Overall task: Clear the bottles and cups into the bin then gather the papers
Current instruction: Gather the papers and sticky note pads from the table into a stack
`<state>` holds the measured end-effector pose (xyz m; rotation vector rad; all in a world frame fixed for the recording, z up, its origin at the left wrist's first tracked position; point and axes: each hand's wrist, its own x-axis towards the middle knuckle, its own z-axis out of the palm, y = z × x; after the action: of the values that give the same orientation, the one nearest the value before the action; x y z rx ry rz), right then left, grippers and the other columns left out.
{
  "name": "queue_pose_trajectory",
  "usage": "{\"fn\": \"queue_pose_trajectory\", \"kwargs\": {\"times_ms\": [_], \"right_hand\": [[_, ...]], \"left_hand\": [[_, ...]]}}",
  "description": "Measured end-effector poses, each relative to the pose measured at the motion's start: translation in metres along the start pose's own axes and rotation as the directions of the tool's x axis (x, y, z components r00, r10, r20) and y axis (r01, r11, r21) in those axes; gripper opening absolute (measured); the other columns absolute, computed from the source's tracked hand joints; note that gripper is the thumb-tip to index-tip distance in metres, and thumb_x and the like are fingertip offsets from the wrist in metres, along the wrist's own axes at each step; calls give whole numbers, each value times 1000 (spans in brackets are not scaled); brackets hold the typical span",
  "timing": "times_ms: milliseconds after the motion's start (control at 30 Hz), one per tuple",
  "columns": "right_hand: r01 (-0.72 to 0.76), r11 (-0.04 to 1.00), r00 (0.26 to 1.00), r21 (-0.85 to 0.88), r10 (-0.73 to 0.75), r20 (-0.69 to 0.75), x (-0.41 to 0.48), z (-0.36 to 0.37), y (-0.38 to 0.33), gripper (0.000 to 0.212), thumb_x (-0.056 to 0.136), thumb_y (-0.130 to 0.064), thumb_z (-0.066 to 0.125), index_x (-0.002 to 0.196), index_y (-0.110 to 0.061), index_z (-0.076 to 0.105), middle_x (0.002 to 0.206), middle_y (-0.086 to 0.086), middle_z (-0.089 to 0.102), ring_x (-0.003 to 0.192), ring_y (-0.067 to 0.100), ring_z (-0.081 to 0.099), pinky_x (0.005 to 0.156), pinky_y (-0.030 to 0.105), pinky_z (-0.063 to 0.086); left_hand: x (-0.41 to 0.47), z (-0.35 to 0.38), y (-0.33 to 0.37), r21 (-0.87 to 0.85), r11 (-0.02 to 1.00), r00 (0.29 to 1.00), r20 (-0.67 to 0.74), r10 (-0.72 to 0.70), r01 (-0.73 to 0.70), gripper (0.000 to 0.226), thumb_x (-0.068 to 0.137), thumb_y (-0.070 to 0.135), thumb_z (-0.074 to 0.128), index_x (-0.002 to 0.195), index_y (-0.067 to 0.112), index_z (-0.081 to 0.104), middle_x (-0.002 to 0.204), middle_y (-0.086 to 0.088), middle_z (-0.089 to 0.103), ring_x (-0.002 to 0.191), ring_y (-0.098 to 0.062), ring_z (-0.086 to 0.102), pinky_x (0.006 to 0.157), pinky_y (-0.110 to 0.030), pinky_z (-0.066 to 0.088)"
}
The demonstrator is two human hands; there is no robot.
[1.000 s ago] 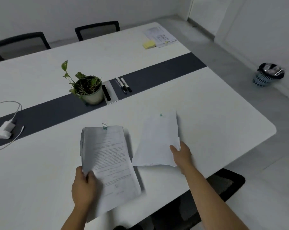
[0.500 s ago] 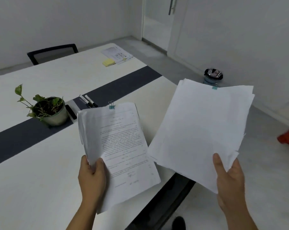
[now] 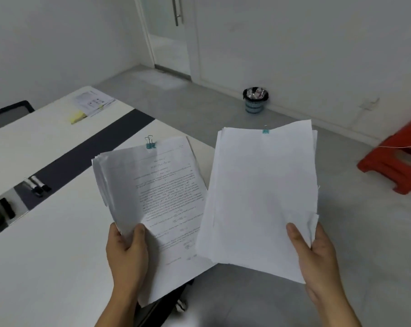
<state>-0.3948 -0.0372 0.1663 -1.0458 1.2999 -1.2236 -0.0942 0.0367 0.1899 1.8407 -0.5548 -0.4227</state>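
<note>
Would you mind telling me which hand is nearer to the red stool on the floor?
Right. The right hand sits down-left of the red stool; the left hand is much farther left, over the table.

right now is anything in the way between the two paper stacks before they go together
Nothing visible is. The left hand holds the printed stack and the right hand holds the blank-faced stack. Both are in the air side by side, with their inner edges overlapping and nothing between them.
</note>
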Motion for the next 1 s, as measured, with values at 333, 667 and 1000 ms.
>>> {"fn": "queue_pose_trajectory", "kwargs": {"times_ms": [333, 667, 1000], "right_hand": [[-8, 1000, 996, 20, 6, 84, 163, -42, -26, 33, 96, -16, 62, 126, -27, 62, 123, -16, 69, 116, 3, 64, 98, 22, 49], [62, 993, 983, -101, -43, 179, 415, 1, -75, 32, 93, -21, 63, 124, -29, 63, 120, -16, 71, 115, 5, 65, 98, 24, 50], [-25, 999, 977, -32, 31, 210, 647, 70, -93, 32, 93, -22, 64, 123, -32, 65, 120, -9, 72, 114, 14, 67, 108, 50, 45]], "left_hand": [[18, 157, 57, -49, 998, 999, -5, -33, 33, 20, 92, 7, 59, 111, 12, 60, 95, -7, 68, 83, -26, 62, 67, -30, 44], [163, 355, 114, -102, 983, 988, -23, -154, 151, 32, 95, 11, 57, 126, 11, 55, 117, -8, 65, 99, -28, 60, 85, -39, 48], [326, 519, 184, -113, 988, 994, -41, -106, 101, 25, 97, 16, 58, 119, 25, 51, 111, 6, 58, 89, -11, 57, 82, -32, 46]]}}
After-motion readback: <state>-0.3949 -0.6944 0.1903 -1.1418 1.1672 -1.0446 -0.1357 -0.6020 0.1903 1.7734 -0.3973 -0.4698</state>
